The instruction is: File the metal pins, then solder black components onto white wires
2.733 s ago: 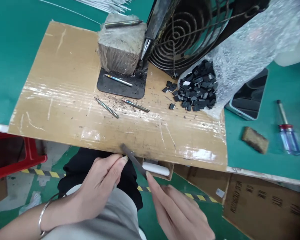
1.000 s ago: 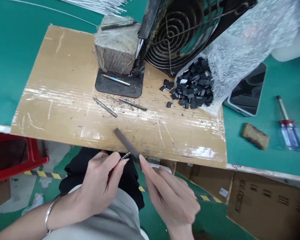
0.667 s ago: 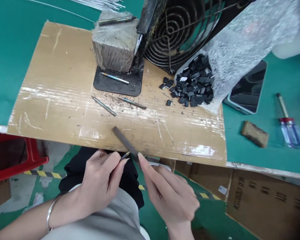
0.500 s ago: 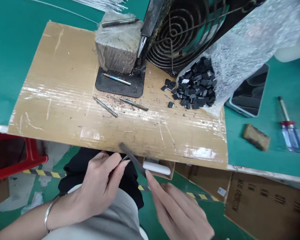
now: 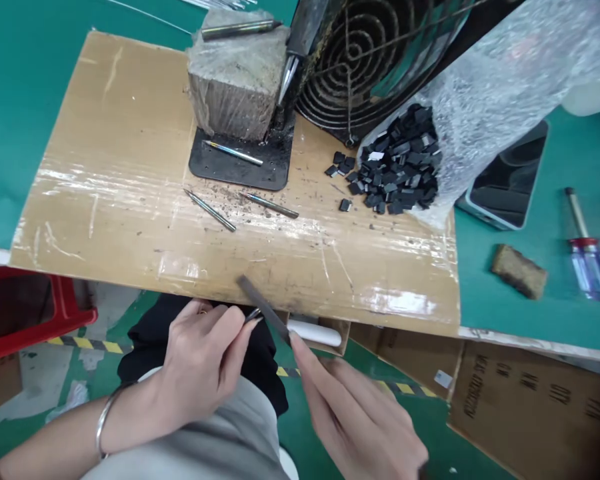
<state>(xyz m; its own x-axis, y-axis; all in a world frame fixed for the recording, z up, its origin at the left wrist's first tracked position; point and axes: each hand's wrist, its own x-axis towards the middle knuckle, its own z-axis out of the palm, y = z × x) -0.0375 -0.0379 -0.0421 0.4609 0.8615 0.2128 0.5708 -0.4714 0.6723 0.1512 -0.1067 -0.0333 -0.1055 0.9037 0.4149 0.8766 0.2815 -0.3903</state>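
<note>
My left hand [image 5: 205,357] pinches a soldering iron tip [image 5: 253,315], and only its dark end sticks out past the fingers. A flat metal file [image 5: 264,307] is gripped in my right hand [image 5: 357,413], its index finger stretched along it. The file slants across the end of the tip at the cardboard's front edge and appears to touch it. Three more soldering tips lie nearby: one [image 5: 233,153] on the black stand base [image 5: 240,175], and two on the cardboard, a left one [image 5: 210,210] and a right one [image 5: 270,205].
A wrapped block [image 5: 237,80] carries a thicker tip [image 5: 240,29]. Beside it a soldering iron [image 5: 300,47] leans by a fan [image 5: 350,60]. Small black parts [image 5: 400,163] spill from a bubble-wrap bag [image 5: 495,93]. At right are a phone-like device [image 5: 507,177], sponge [image 5: 519,271] and screwdriver [image 5: 587,250].
The view has shifted slightly. The file remains across the held tip, with its far end a little higher in the picture. Both hands keep their grips.
</note>
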